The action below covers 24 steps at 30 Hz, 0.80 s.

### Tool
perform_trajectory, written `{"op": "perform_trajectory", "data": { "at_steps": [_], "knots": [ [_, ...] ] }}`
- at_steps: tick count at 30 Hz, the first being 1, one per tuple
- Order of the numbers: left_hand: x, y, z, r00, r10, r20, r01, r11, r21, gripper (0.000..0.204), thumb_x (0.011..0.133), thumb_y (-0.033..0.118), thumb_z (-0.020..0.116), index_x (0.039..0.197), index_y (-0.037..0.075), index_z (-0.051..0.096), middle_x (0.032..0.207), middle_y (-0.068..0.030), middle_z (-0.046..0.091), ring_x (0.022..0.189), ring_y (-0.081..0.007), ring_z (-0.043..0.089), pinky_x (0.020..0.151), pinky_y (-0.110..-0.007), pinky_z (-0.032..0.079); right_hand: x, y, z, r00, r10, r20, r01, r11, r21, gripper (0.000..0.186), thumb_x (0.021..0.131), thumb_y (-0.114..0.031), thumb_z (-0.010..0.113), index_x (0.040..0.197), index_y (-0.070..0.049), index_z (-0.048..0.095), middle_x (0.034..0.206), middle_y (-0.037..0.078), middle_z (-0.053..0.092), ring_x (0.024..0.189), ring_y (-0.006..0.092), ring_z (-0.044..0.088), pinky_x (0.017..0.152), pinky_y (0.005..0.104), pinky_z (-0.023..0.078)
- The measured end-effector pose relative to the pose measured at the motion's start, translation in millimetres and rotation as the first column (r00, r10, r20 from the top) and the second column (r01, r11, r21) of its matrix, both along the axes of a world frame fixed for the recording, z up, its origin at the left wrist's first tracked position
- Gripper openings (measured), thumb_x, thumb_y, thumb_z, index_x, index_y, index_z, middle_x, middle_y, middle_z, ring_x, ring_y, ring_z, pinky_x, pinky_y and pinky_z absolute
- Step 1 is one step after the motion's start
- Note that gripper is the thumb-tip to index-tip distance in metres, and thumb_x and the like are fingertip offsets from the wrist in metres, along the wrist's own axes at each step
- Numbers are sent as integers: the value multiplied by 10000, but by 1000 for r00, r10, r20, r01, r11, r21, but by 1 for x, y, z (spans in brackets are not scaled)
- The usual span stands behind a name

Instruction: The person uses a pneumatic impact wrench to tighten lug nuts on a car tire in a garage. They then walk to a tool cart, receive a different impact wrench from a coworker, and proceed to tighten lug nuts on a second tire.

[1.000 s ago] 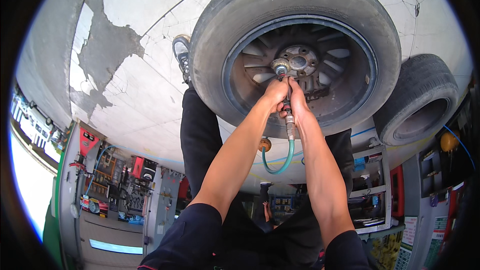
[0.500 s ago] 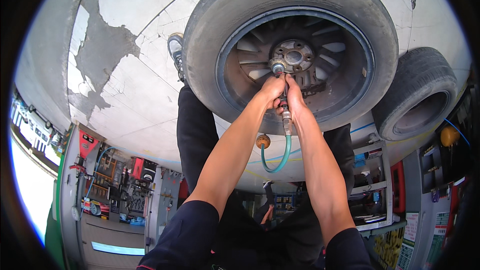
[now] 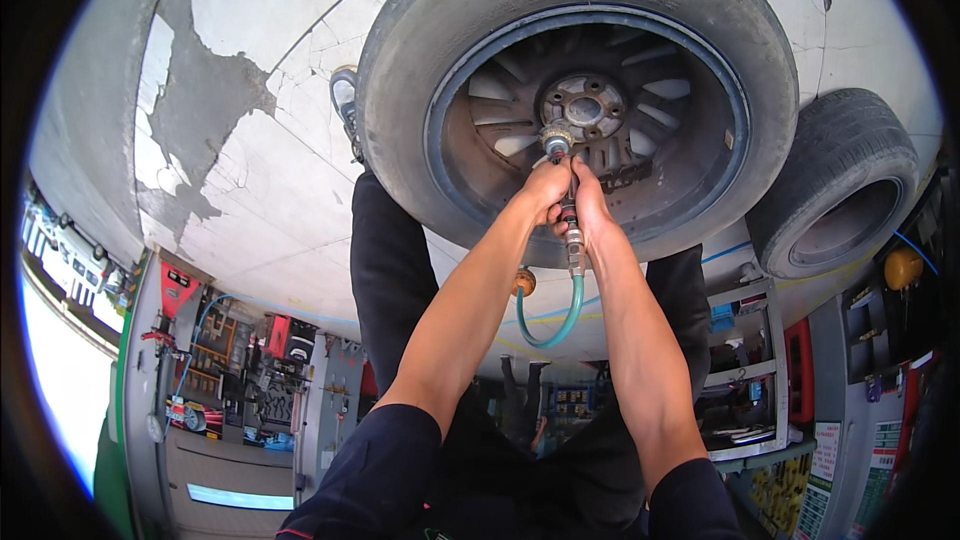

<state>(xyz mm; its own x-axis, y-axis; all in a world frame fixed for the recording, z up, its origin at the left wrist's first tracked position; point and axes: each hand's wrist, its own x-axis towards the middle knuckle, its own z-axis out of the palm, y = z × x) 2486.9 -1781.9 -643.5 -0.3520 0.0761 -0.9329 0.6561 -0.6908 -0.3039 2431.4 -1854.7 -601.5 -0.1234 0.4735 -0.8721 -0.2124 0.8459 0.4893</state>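
A wheel (image 3: 590, 215) with a grey tyre stands before me, its hollow rim side facing me and the hub with bolt holes (image 3: 584, 107) at its middle. My left hand (image 3: 546, 188) and my right hand (image 3: 590, 196) are both closed round a slim air tool (image 3: 575, 238), reaching inside the rim. At its far end a round, brush-like head (image 3: 556, 137) lies at the lower left of the hub; whether they touch I cannot tell. From the tool's metal coupling a green air hose (image 3: 553, 341) loops down. Fingers hide most of the tool's body.
Another tyre (image 3: 835, 185) leans at the right. An orange-brown round piece (image 3: 524, 282) shows beside the hose loop. Tool shelves (image 3: 235, 370) stand at the lower left, a grey rack (image 3: 740, 375) at the lower right. Behind, a person's legs (image 3: 522, 400) show between mine.
The brush-like head has shifted slightly down against the hub, both hands still on the tool. The hose loop has swung a little left. The person behind has moved.
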Motion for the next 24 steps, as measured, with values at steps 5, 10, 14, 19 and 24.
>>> {"op": "perform_trajectory", "data": {
  "at_steps": [5, 10, 14, 19, 24],
  "knots": [
    [1, -10, 2, 996, -50, -69, 49, 999, -8, 402, 982, 430, 356, 974, 65, 525, 651, -37, 543, 386, -95, 455, 272, -258, 296, -5, -6, 2, 1000, 2, -11, -2, 1000, 3, 468, 939, -580, 347, 884, -130, 464, 589, 28, 478, 389, 122, 469, 284, 241, 327],
    [2, -13, 5, 1000, -27, -4, 27, 999, -26, 408, 996, 401, 356, 904, 43, 530, 618, -39, 529, 353, -109, 435, 262, -271, 279, 0, -9, 5, 999, 46, -26, -47, 998, -48, 523, 931, -596, 348, 827, -103, 488, 544, 31, 479, 371, 107, 444, 275, 222, 319],
    [3, -20, 5, 999, -38, -10, 38, 999, 1, 414, 986, 398, 360, 861, 40, 526, 577, -27, 489, 333, -117, 424, 248, -274, 272, 0, -18, 4, 1000, 28, -6, -28, 998, -55, 519, 930, -589, 349, 855, -99, 499, 567, 28, 489, 381, 100, 449, 274, 209, 305],
    [10, -16, 6, 999, -20, -40, 21, 999, 35, 456, 981, 430, 363, 882, 29, 556, 619, -47, 532, 365, -121, 424, 267, -271, 276, 8, -11, 4, 999, 25, -22, -26, 998, -62, 510, 932, -589, 354, 883, -99, 488, 575, 30, 485, 381, 100, 449, 270, 217, 314],
    [9, -12, 4, 1000, -14, 11, 13, 999, 41, 496, 978, 457, 364, 868, 21, 574, 626, -45, 541, 376, -117, 414, 276, -269, 263, 11, -12, 3, 1000, 19, -3, -19, 1000, -14, 456, 946, -567, 341, 894, -133, 471, 595, 26, 491, 384, 124, 471, 281, 246, 325]
  ]
}}
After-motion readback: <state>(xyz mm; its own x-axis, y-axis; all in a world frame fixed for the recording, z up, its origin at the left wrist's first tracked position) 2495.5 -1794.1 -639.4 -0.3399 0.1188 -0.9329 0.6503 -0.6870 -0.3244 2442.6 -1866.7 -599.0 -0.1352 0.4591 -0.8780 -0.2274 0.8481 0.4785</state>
